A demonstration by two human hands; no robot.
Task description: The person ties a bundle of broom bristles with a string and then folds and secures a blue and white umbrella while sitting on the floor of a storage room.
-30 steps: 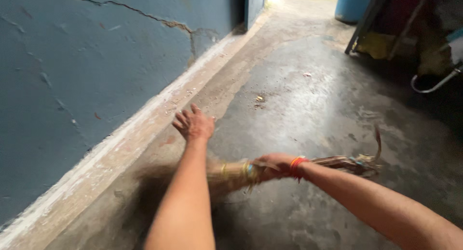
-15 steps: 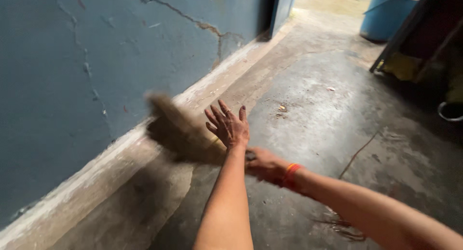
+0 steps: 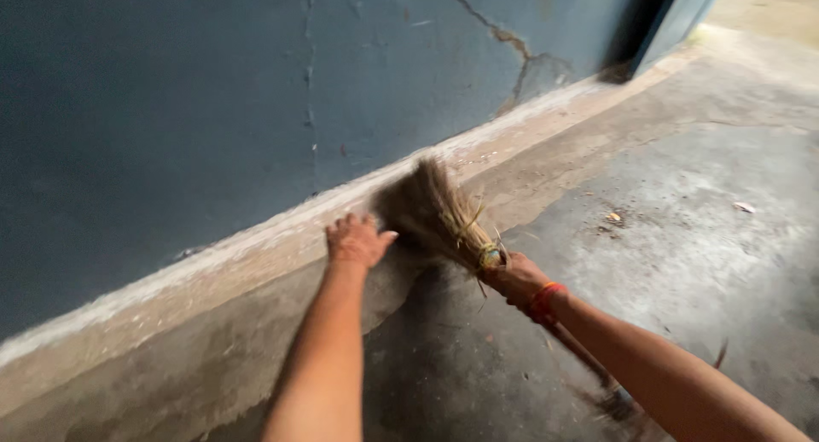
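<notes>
My right hand (image 3: 513,276), with an orange band at the wrist, is closed around the bound neck of a straw hand broom (image 3: 437,213). The broom's bristle end points up and left toward the low concrete ledge (image 3: 256,246), blurred by motion. Its thin tail runs back under my right forearm. My left hand (image 3: 357,239) is stretched forward with fingers bent, its knuckles just left of the bristles, touching or nearly touching them.
A cracked blue-grey wall (image 3: 256,92) rises above the ledge on the left. Wet, dark concrete floor (image 3: 682,237) spreads right, with small bits of debris (image 3: 612,218). A doorway edge (image 3: 674,24) stands at the top right.
The broom swung from lying low across the floor up toward the ledge. My left hand went from spread fingers to bent fingers beside the bristles. The view turned left toward the wall.
</notes>
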